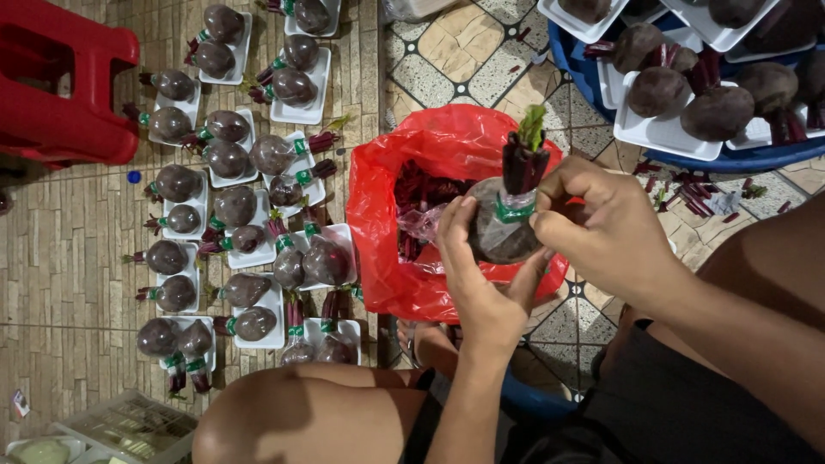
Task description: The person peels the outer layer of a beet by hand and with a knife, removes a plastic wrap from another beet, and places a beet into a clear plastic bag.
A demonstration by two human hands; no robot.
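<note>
Both forearms bare, no sleeves in view. Left hand (481,283) and right hand (601,228) bare: no gloves, rings, watch or bands visible. Nails short, unpainted. Dark shorts (653,404), black or charcoal, plain cloth, no pattern or marking visible; fabric covers lap at lower right, edge runs across thigh. Knee (301,417) bare below shorts at bottom centre. Foot (430,344) partly visible under left forearm; footwear cannot be told.
</note>
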